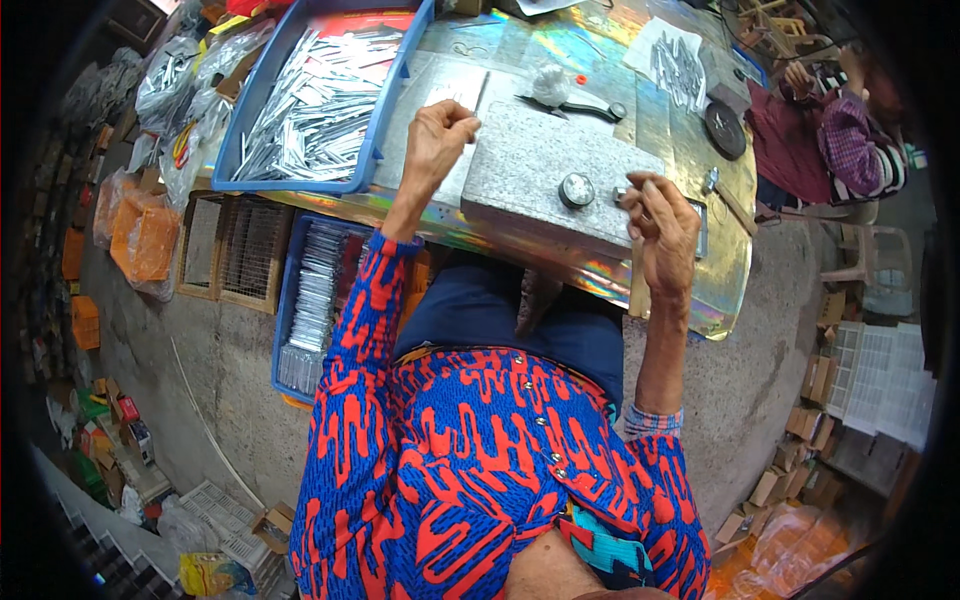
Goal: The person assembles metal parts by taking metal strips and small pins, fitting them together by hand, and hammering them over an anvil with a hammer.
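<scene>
My left hand [437, 143] hovers at the left edge of a grey speckled stone block [520, 165], thumb and fingertips pinched together. A thin dark strip [483, 90] lies close to those fingertips; whether they grip it is unclear. Over the block's right end, my right hand [663, 235] has its fingers curled and thumb drawn in. A small metal piece [619, 194] shows at its fingertips, too small to name. Between the hands, a round silver metal piece with a dark rim [576, 190] stands on the block. A black-handled cutting tool [575, 107] lies at the block's far edge.
A blue tray [372, 150] of metal strips stands left on the table; another blue crate [284, 330] sits on the floor below. At right are a hammer [730, 200], a black disc [725, 131] and metal pieces on paper [640, 50]. Another person [800, 150] sits beyond.
</scene>
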{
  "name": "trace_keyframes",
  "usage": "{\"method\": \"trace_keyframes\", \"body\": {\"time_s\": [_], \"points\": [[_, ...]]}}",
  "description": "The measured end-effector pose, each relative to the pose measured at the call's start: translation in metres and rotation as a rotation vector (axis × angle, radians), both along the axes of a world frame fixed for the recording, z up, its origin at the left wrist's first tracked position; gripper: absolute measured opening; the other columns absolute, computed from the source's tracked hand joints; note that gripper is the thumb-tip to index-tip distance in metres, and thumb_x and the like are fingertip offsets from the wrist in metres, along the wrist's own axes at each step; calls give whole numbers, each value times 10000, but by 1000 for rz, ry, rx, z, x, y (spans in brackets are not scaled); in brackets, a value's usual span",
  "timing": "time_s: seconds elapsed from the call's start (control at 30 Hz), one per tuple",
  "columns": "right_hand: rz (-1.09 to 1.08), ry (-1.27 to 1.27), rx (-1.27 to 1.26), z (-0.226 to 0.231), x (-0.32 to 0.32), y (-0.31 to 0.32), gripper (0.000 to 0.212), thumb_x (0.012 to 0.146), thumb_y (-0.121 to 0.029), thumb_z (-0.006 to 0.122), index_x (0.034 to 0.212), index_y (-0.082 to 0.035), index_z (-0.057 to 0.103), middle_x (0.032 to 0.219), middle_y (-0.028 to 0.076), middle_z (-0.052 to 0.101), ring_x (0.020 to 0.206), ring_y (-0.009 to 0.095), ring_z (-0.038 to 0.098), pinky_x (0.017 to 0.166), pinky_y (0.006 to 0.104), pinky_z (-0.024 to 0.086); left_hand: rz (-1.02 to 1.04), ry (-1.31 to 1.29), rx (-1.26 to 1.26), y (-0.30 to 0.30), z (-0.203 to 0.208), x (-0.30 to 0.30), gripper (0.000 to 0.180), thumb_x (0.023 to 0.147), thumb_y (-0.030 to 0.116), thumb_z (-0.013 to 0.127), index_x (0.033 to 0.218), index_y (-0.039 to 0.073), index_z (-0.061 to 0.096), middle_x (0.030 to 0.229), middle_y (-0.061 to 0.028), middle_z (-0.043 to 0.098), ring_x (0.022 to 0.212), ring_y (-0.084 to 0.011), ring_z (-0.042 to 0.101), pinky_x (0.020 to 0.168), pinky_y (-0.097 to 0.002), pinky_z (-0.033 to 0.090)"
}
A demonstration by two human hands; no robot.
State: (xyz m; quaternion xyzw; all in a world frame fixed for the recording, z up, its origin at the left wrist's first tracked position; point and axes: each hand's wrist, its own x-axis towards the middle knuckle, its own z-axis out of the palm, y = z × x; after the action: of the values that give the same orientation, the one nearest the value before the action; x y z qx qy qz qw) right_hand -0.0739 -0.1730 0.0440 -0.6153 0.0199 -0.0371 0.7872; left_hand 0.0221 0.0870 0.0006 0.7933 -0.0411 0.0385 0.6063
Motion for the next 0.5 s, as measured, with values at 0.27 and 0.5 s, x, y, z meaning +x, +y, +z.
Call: {"method": "trace_keyframes", "body": {"time_s": [0.27, 0.5], "points": [[6, 30, -22, -5, -18, -19, 184, 873, -108, 511, 966, 38, 572, 729, 46, 569, 569, 25, 457, 471, 148, 359, 267, 20, 703, 10, -59, 58, 153, 737, 94, 521, 812, -8, 608, 824, -234, 610, 791, -386, 603, 703, -457, 485], [23, 56, -9, -11, -20, -19, 172, 864, -113, 531, 955, 25, 580, 731, 35, 569, 552, 27, 454, 463, 145, 350, 325, -148, 687, 10, -66, 45, 153, 705, 116, 569, 764, -23, 594, 757, -229, 603, 717, -368, 600, 653, -436, 468]]}}
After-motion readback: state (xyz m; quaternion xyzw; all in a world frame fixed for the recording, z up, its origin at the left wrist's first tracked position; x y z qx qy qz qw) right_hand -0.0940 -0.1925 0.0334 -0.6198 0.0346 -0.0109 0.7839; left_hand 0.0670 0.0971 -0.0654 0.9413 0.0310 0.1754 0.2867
